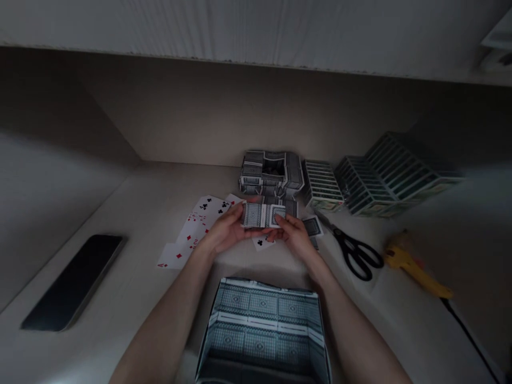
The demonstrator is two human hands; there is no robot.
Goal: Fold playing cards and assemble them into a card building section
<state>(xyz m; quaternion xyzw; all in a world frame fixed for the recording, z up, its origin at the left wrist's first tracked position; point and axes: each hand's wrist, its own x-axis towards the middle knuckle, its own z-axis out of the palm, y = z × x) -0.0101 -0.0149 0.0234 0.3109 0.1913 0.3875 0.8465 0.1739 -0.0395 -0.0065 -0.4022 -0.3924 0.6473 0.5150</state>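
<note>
Grey-and-white patterned card forms the small rectangular piece (253, 215) held in mid-view, gripped at both ends by bare fingers. The left hand (226, 230) closes on its left end, fingers reaching beneath; the right hand (295, 234) clasps the other end, its thumb pressed on the patterned face. Just under the hands lies a white playing card with black clubs (262, 244), partly hidden. Beside the right hand is a dark-backed playing card with a white border (312, 226), and next to that, black-handled metal scissors (356, 253). Left of the left hand, white face-up cards with red and black pips (184, 240) overlap on the pale tabletop (140, 213). Beyond the held piece stands a grey patterned card box with a dark opening (252, 172), with dark-green, pale-striped blocks (368, 186) to its right. Between the forearms, nearest the body, sits a large open teal-patterned box (260, 306). Farther out lie a yellow, black-corded glue gun (418, 271) at right and a flat black phone (76, 282) at left
</note>
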